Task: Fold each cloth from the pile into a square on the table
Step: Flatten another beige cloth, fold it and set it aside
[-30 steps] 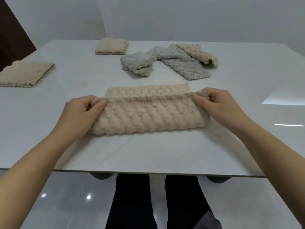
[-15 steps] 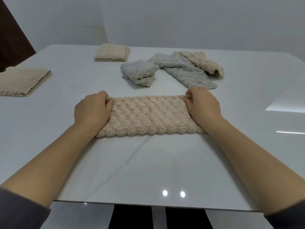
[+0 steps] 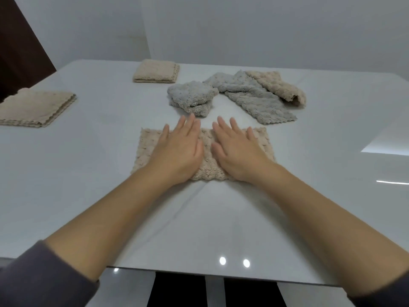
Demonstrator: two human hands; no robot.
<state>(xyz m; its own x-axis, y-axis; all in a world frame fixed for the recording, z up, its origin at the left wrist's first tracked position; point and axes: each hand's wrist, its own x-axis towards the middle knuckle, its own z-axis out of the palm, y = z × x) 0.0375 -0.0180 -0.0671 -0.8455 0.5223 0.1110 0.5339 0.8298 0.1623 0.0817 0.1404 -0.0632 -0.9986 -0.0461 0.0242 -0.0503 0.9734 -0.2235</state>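
I read this as the pressing-down stage of one fold. The beige cloth (image 3: 146, 149) lies as a wide strip near the middle of the bench (image 3: 88, 165), just this side of the pile, and it looks doubled over once, wider than it is deep, so not yet a square.

Both palms are down on it side by side. The left hand (image 3: 179, 149) covers the left-centre of the strip and the right hand (image 3: 238, 151) the right-centre, with a narrow band of nubbly fabric showing between them. The fingers (image 3: 190, 124) are straight and a little apart on each hand, clamped on nothing; the tips reach past the cloth's far edge onto bare bench.

Beyond the strip sits the pile: a crumpled grey cloth (image 3: 192, 96), a flatter grey cloth (image 3: 254, 100) and a beige one (image 3: 281, 87) draped across its far end. Two folded beige squares are set aside, one at the far side (image 3: 156, 70) and one at the left edge (image 3: 35, 107).

The next move, as I judge it, is the crosswise fold: lift the palms, pinch both corners of one short end, and carry that end over to meet the other. The weave looks thick and springy, so the corners want matching before the press — otherwise the top layer may creep and leave a skewed square.
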